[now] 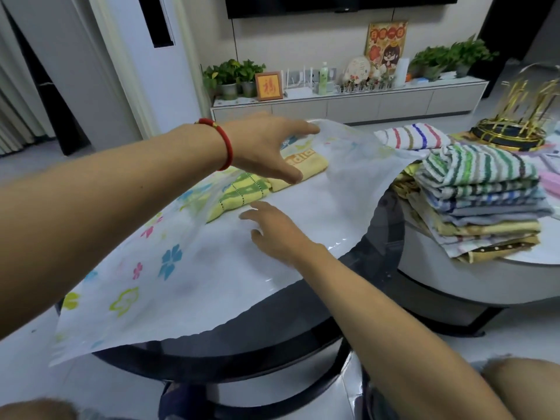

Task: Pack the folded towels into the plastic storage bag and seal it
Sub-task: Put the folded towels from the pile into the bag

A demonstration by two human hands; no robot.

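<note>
Head view. Plastic storage bag (212,268), translucent with flower print, spread flat over a round dark glass table (385,237); near edge of bag overhangs table rim toward the viewer, far right flap lifted and draped toward the towel stack. 2 folded towels already lying in the bag: green-and-yellow checked towel (239,192) and yellow towel (303,165) with orange lettering, side by side, touching. Bare stretch of bag to the right of them, between towels and table rim.

Left hand (266,147), red cord bracelet (225,144) at wrist, raised above the yellow towel; fingers extended, fingertips at the lifted upper layer of the bag, grasp on it not discernible. Right hand (275,228) lower, fingers relaxed and spread, resting on the bag film just beside the checked towel, gripping nothing.

Stack of folded towels (478,201), striped and checked, on a 2nd, white round table (454,274) to the right, close against the dark one. Striped towel (415,136) lying apart behind the stack. Gold wire rack (521,116) at far right.

Room: pale tiled floor, long white TV cabinet (348,101) with potted plants, framed pictures, bottle. Knees visible at bottom edge.
</note>
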